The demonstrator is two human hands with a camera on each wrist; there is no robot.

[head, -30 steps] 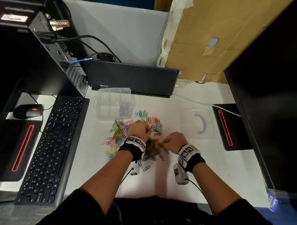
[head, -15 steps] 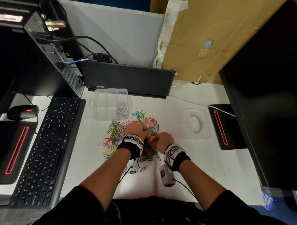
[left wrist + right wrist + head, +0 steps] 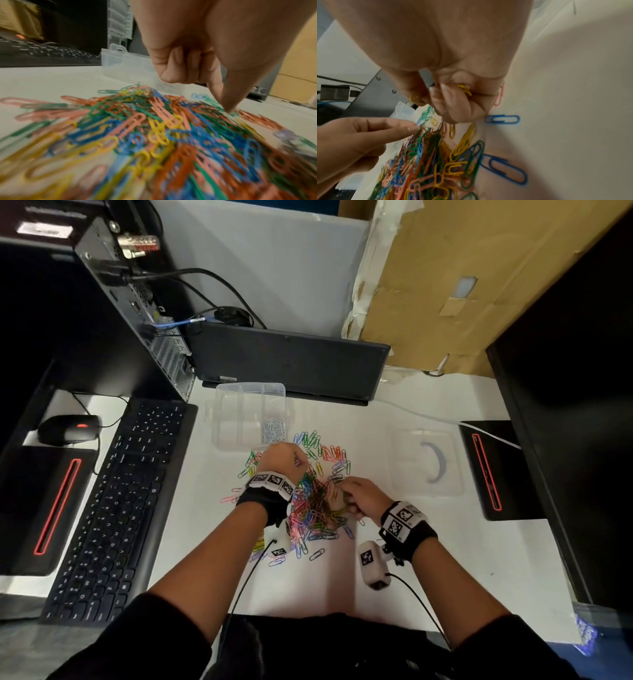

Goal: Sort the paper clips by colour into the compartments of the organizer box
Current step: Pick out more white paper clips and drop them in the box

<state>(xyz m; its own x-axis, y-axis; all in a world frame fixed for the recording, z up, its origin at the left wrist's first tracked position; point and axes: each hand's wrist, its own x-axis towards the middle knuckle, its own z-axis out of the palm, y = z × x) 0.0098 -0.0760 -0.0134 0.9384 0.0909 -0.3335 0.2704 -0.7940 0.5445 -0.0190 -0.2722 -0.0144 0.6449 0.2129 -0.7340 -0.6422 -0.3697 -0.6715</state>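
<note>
Looking down from the head view, both hands work over the pile [image 3: 313, 501] of mixed paper clips in the middle of the desk [image 3: 479, 542]. The left hand [image 3: 281, 462] sits at the pile's far edge, just short of the clear box [image 3: 222, 419], where only the near right compartment holds clips, silvery white ones [image 3: 274, 429]. The right hand [image 3: 364, 498] is curled at the pile's right edge. A clear lid [image 3: 426, 463] lies further right, a keyboard [image 3: 113, 508] to the left.

From the left wrist, the left hand [image 3: 205, 54] has most fingers folded in, while one finger and the thumb reach down together onto the clips [image 3: 154, 128]. Whether a clip is caught between them I cannot tell.

From the right wrist, the right hand [image 3: 458, 97] is closed on several yellow clips [image 3: 464, 90], one end poking out between the fingers. Loose blue clips [image 3: 502, 119] lie flat beside it.

These clips look light, stiff and slick, and I would guess they hook into one another readily. Taking one by a free rounded end and lifting slowly should shake off hangers-on; those flat on the desk may need a fingernail under the edge.
</note>
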